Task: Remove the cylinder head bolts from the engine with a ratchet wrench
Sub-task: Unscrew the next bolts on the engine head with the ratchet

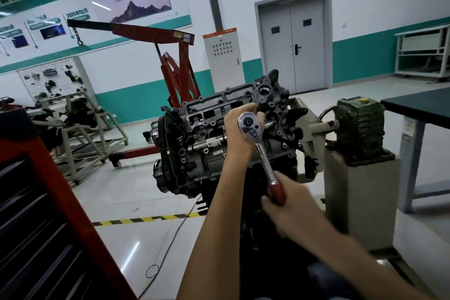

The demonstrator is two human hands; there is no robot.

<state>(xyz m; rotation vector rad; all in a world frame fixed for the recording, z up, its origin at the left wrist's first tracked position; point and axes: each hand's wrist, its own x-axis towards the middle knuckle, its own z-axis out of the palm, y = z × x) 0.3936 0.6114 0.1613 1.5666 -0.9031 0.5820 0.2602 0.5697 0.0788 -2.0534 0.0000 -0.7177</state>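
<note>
Centre frame, the engine [207,129] sits on its stand. The ratchet [264,161] runs diagonally, its chrome head up against the engine's right end. The left hand [233,129] is curled in behind that head, steadying it. Lower right, the right hand [289,212] is clenched round the red handle.

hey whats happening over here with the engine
A person is working on an engine mounted on a stand. Their right hand grips the red handle of a ratchet, while the left hand holds its head against the top of the engine. The bolt is hidden behind that hand, so how far out it is can't be told. A red hoist stands behind.
</note>
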